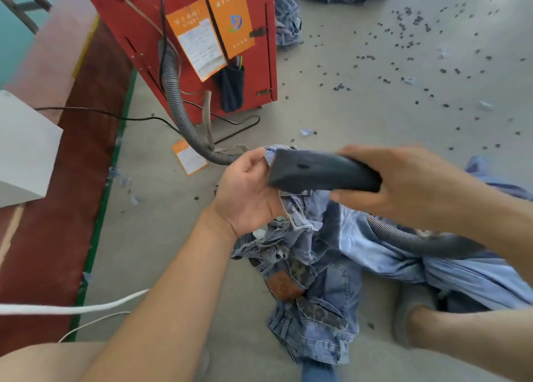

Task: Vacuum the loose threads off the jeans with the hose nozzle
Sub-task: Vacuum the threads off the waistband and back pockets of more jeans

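Two hands share the work here. One pair of jeans [317, 283] lies bunched on the concrete floor [375, 87] in front of the person, with one edge lifted up near chest level. That lifted denim is pinched in the left hand [248, 188], fingers curled round the fold, palm turned upward. The right hand [409, 185] has its grip wrapped about the back end of the dark hose nozzle [320, 172], whose mouth sits against the held fabric, right beside the left fingers. A grey ribbed hose [176, 99] loops away to the red machine [184, 35] behind; another stretch of hose trails from the nozzle across the jeans on the right. To do this pass well, I would judge, keep the cloth stretched flat by the left hand so the suction cannot swallow it, and draw the nozzle slowly along seams and hems, where threads collect. Small dark scraps [418, 64] litter the floor beyond.
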A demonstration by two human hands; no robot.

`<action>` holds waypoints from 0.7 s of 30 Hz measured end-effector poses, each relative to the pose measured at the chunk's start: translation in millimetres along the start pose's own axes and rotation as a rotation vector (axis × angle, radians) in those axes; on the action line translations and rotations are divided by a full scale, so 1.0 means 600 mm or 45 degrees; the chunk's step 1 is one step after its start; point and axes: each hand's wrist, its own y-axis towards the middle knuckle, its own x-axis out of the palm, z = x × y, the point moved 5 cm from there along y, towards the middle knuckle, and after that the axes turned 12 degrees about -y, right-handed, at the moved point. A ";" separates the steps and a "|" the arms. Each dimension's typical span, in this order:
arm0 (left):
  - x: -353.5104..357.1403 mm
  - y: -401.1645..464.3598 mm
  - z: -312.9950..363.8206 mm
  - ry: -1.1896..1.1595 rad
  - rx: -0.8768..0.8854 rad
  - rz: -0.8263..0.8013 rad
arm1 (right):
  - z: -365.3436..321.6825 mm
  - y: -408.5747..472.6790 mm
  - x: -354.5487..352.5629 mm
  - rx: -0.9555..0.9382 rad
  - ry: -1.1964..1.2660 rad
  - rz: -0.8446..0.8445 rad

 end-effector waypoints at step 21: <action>-0.025 -0.005 0.017 -0.076 0.032 0.313 | 0.048 0.002 -0.021 0.066 0.096 0.117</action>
